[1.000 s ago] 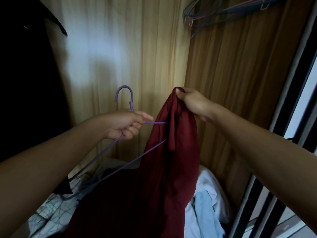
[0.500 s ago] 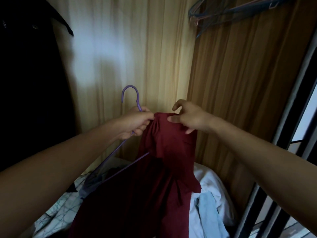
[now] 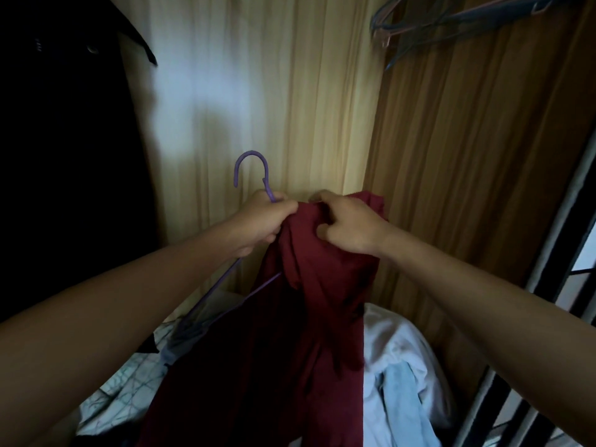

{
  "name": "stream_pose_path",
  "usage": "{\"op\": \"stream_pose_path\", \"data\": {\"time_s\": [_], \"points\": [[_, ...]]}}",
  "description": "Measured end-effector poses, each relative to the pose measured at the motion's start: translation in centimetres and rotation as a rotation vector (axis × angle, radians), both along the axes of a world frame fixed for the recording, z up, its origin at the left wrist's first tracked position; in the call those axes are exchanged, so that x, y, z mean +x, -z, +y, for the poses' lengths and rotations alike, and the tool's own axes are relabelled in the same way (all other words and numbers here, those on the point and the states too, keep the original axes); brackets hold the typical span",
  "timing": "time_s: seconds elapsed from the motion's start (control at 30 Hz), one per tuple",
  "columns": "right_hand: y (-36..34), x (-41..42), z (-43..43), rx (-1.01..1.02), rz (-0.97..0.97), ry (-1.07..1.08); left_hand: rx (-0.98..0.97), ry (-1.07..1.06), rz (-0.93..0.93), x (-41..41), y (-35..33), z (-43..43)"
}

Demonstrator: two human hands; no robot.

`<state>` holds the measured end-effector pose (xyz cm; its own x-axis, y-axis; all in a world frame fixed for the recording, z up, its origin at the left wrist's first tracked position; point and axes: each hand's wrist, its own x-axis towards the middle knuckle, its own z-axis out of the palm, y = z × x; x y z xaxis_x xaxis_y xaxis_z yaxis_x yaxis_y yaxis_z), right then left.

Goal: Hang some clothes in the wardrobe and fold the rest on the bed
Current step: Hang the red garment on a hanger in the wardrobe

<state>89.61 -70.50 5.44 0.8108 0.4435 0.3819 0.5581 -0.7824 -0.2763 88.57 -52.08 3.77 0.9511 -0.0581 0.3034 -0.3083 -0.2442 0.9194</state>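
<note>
Right hand [image 3: 350, 227] lower on maroon garment [image 3: 322, 301] by purple hanger [image 3: 252, 153] (wooden wardrobe [image 3: 467, 156], bedding [image 3: 396, 350])

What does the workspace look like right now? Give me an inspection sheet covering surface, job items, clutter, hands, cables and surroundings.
Surface: patterned sheet below, mostly covered.
Job's things: purple hanger held hook up; maroon garment bunched at its top, hanging down.
Clutter: white cloth and light blue cloth heaped at lower right.
Hands: left hand grips the hanger below its hook; right hand pinches the garment's top.
Cables: nothing seen.
Surroundings: wood-grain panels; dark garment hanging at left; spare hangers at upper right.
</note>
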Motion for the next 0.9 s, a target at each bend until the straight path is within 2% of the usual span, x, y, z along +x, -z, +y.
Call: {"op": "stream_pose_path", "data": {"time_s": [0.1, 0.23, 0.37, 0.47, 0.57, 0.67, 0.83, 0.9], "points": [[-0.5, 0.5, 0.3, -0.118, -0.022, 0.048, -0.031, -0.014, -0.019, 0.3, -0.4, 0.3], [-1.1, 1.0, 0.7, -0.152, -0.291, 0.037, -0.003, 0.002, -0.060, 0.5, -0.5, 0.8], [-1.3, 0.8, 1.7, -0.237, -0.296, -0.091, 0.051, 0.007, -0.143, 0.6, -0.9, 0.8], [-1.6, 0.9, 1.3, -0.139, -0.323, -0.179, 0.147, 0.041, -0.166, 0.3, -1.8, 1.3], [-2.6, 1.2, 0.0, -0.120, -0.346, -0.236, 0.159, 0.239, -0.017, -0.1, -2.5, 3.0], [-3.9, 1.8, -1.7, -0.067, -0.328, -0.205, 0.037, 0.419, 0.152, -0.3, -2.3, 5.2], [-4.8, 2.7, -4.1, -0.092, -0.330, -0.114, 0.155, 0.454, 0.280, 0.2, -1.6, 7.8], [-4.8, 3.0, -4.4, -0.129, -0.333, -0.083, 0.191, 0.407, 0.304, 0.2, -1.6, 8.4]]}}
